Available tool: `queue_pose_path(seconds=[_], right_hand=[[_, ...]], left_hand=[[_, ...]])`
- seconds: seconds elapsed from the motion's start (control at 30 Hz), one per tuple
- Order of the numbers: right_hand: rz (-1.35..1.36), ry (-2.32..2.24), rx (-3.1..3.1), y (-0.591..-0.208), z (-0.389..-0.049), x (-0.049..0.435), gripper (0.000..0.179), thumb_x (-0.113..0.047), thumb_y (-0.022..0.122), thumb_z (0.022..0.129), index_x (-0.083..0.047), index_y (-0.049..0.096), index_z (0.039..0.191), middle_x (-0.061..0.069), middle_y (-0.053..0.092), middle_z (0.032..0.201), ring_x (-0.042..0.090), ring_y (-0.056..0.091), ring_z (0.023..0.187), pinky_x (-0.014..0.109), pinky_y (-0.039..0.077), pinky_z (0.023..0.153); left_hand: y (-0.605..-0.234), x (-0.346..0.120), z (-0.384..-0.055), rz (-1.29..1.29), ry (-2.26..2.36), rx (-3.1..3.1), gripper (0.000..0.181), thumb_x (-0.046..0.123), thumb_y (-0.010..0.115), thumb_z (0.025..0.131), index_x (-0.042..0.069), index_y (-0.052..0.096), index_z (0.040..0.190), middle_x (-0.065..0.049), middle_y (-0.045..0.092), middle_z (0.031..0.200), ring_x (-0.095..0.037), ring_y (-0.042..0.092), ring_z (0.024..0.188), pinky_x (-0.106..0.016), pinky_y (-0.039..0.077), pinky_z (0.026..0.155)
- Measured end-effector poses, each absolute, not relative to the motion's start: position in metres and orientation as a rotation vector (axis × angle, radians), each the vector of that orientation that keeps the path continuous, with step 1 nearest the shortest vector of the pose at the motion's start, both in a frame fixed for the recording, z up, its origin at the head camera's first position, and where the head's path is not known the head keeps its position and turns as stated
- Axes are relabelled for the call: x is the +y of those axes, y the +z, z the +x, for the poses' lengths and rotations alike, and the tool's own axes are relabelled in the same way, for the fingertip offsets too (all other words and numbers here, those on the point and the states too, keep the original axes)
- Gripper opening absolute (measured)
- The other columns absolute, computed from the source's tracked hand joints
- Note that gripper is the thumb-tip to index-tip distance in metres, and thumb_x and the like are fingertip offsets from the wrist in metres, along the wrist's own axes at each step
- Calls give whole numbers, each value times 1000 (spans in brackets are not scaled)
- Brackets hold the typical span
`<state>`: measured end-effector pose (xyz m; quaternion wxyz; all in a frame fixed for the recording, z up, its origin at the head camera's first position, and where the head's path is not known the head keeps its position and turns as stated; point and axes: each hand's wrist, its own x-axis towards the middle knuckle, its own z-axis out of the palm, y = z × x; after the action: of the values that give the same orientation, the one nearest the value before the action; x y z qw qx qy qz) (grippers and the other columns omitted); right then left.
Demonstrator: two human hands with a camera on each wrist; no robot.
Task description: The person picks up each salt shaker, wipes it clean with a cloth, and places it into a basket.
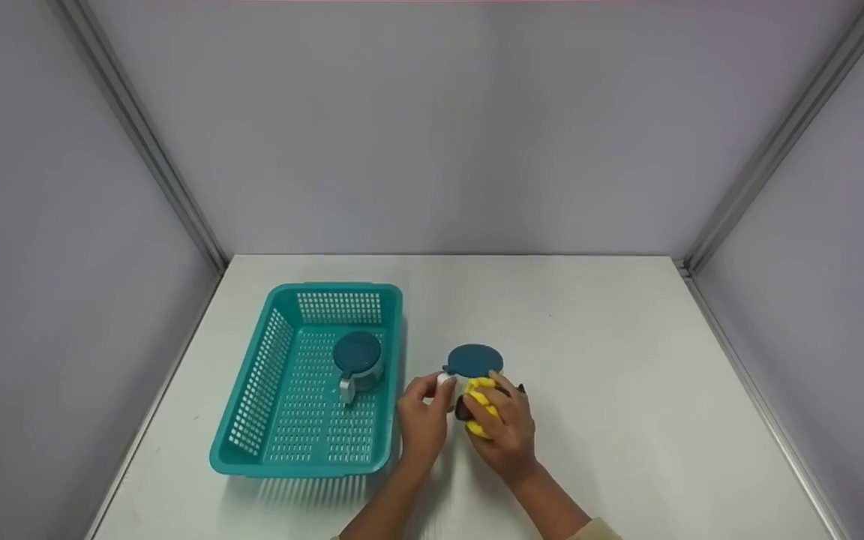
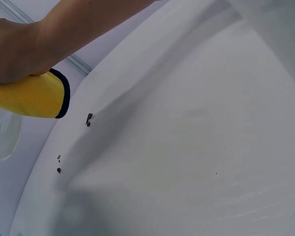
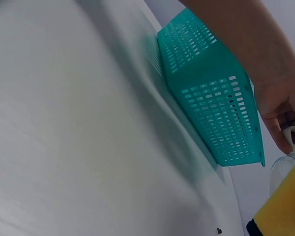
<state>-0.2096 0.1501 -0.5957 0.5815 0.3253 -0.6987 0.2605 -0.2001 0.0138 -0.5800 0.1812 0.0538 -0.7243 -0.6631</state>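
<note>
My left hand (image 1: 423, 424) grips the white handle (image 3: 291, 132) of a clear jar (image 2: 9, 135) with a dark blue lid (image 1: 475, 360). The jar is raised over the white table, its body mostly hidden by hands and cloth in the head view. A yellow cloth (image 1: 481, 427) with a dark edge is bunched in my right hand (image 1: 511, 435), held up against the jar's side. Part of this cloth hangs below the right hand in the left wrist view. My own left hand is out of sight there.
Left of the hands stands a teal plastic basket (image 1: 397, 352) with slotted walls. Inside it sits a similar blue-lidded jar (image 1: 358, 351), handle towards me. Small dark bits (image 2: 89, 119) lie on the white table (image 1: 612, 390). Grey panels enclose the back and sides.
</note>
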Motion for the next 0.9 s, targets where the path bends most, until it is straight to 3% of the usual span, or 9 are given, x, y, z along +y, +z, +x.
queue_pose_path(seconds=[0.33, 0.53, 0.73, 0.9], right_hand=[[804, 566, -1664, -600, -208, 145, 14, -26, 70, 92, -18, 79, 99, 10, 70, 102, 33, 61, 94, 36, 58, 80], [822, 547, -1629, -597, -211, 144, 18, -27, 73, 89, -14, 79, 100, 14, 69, 101, 36, 60, 91, 39, 57, 74], [807, 566, -1625, -596, -212, 145, 35, -40, 69, 82, -10, 77, 99, 15, 70, 103, 38, 57, 92, 44, 51, 71], [798, 490, -1624, -594, -213, 146, 29, -33, 68, 84, -10, 78, 99, 13, 71, 104, 34, 57, 89, 40, 53, 66]], left_hand=[[-580, 12, -199, 163, -1845, -2051, 25, 35, 67, 93, 14, 72, 105, 1, 65, 86, -16, 58, 78, -23, 56, 61], [-577, 15, -199, 118, -1822, -2061, 16, 25, 69, 93, 12, 73, 101, 1, 63, 84, -15, 59, 80, -23, 57, 67], [-580, 15, -201, 67, -1806, -2102, 14, 24, 68, 94, 14, 73, 102, 5, 64, 87, -12, 60, 84, -24, 58, 75], [-581, 15, -201, 54, -1772, -2089, 12, 19, 68, 93, 12, 74, 101, 3, 65, 86, -12, 60, 81, -25, 59, 71]])
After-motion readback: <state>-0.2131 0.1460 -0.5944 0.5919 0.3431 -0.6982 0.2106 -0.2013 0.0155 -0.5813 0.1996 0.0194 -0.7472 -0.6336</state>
